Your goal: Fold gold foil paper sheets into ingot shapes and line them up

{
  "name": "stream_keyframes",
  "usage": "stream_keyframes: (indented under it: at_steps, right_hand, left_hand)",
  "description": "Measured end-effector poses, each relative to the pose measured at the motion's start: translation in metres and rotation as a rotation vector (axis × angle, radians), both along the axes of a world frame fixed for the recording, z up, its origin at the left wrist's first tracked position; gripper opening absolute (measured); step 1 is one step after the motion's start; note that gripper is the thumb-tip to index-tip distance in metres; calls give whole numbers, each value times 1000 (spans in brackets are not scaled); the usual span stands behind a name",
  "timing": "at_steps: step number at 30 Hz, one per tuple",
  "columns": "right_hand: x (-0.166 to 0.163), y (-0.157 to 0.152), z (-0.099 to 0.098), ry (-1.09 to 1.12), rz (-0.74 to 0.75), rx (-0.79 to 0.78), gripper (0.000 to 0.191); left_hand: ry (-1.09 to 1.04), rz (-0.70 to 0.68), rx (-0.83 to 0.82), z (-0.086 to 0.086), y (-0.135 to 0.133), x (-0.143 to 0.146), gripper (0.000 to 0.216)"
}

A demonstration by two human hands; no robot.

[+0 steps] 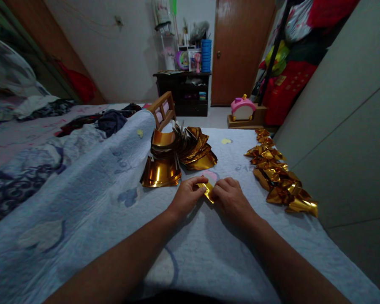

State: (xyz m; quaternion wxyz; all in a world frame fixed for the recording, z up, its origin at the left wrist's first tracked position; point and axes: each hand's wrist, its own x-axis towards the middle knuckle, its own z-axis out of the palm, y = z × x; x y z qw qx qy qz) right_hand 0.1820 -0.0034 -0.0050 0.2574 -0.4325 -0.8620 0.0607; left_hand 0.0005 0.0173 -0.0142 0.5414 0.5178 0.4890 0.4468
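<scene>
My left hand (187, 195) and my right hand (229, 196) meet over a small piece of gold foil paper (208, 190) on a pale blue quilt (114, 219). Both hands are closed in a pinch on the paper, pressing it against the quilt. Just beyond the hands lies a stack of curled gold foil sheets (174, 155). To the right, a row of folded gold paper pieces (280, 175) runs along the quilt's edge.
A grey wardrobe wall (345, 135) stands close on the right. Bedding and dark clothes (107, 120) lie at the left. A small wooden chair (163, 109), a dark cabinet (185, 90), a pink toy (242, 107) and a brown door (239, 50) are beyond the bed.
</scene>
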Motion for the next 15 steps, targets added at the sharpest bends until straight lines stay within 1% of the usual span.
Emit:
stream_keyframes:
  at_steps: [3, 5, 8, 10, 12, 15]
  right_hand:
    - [-1, 0, 0, -32, 21, -55, 8]
    - [-3, 0, 0, -72, 31, -97, 7]
    - [-3, 0, 1, -120, 40, -143, 5]
    - [-2, 0, 1, -119, 42, -160, 7]
    - [-1, -1, 0, -103, 45, -177, 10]
    - [2, -1, -1, -82, 49, -206, 17]
  left_hand:
    - [168, -60, 107, 1, -1, -2, 27]
    - [317, -91, 205, 4, -3, -4, 24]
    - [606, -80, 395, 6, -6, -6, 21]
    - [753, -60, 487, 6, -8, -7, 17]
    - [796, -114, 534, 5, -8, -8, 14]
    - [734, -297, 551, 5, -8, -9, 20]
